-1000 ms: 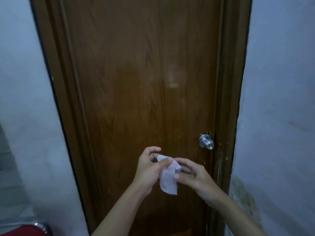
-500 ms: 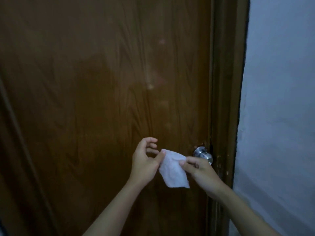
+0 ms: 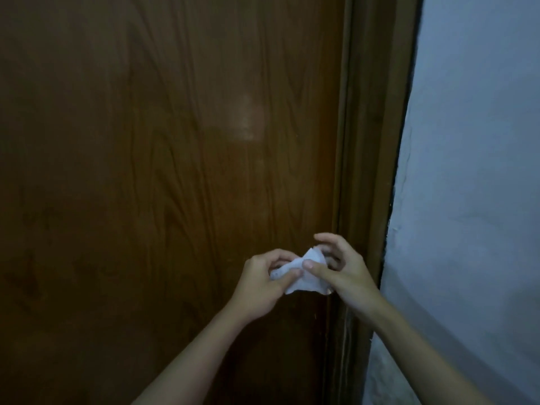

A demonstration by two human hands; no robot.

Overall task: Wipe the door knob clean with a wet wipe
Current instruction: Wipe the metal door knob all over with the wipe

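Observation:
A white wet wipe is bunched between both of my hands, close in front of the brown wooden door. My left hand pinches its left end between thumb and fingers. My right hand presses its thumb on the wipe's right part, with the other fingers curled above it. The metal door knob is almost entirely hidden behind the wipe and my right hand; only a small glint shows at the wipe's lower right corner.
The brown door frame runs down just right of my hands. A pale blue-grey wall fills the right side of the view.
The view has come closer to the door. My hands carried the wipe rightward over the knob, which showed beside my right hand before and is now covered. The wipe looks more bunched.

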